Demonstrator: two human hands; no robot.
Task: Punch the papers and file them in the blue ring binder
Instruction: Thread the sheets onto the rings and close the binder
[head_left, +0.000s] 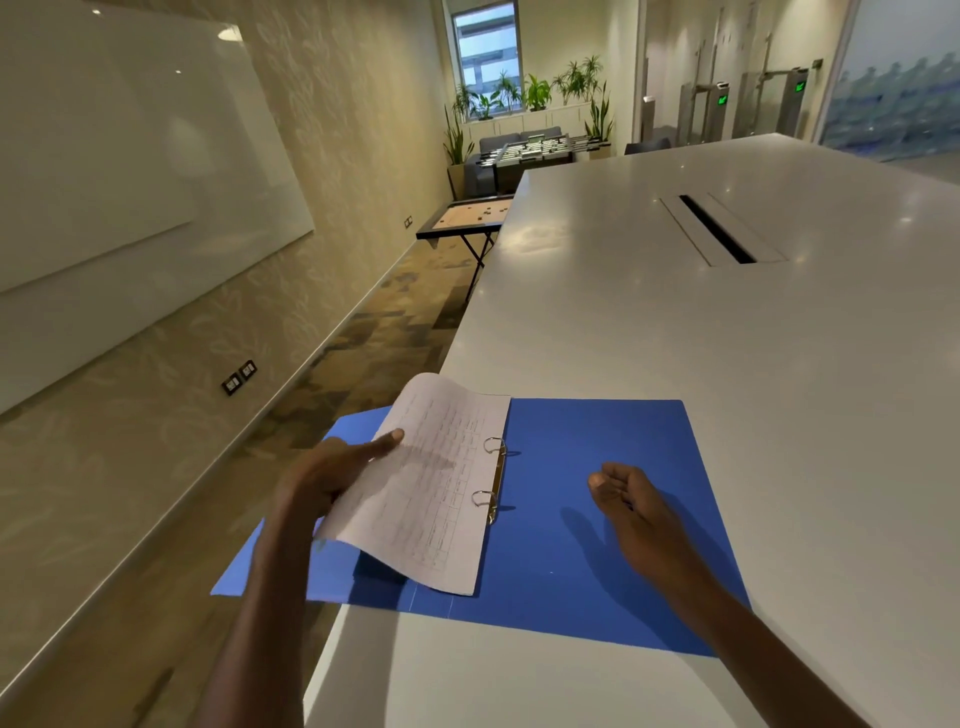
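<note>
While ringed, papers (431, 488) in left hand (317, 480)

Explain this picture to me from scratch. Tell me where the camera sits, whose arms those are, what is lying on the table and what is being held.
There is no machine here. The single picture comes from a wide-angle camera worn on a person's head, looking forward and down, so the two bare arms coming in from the bottom are the wearer's own.

On the white table lies an open blue ring binder, its left cover hanging past the table's edge. Printed papers are threaded on its two metal rings.

The left hand holds the papers' free edge, lifting it so the sheets curve. The right hand holds nothing; its fingers are loosely curled above the binder's right cover.

No hole punch is visible in this view.
</note>
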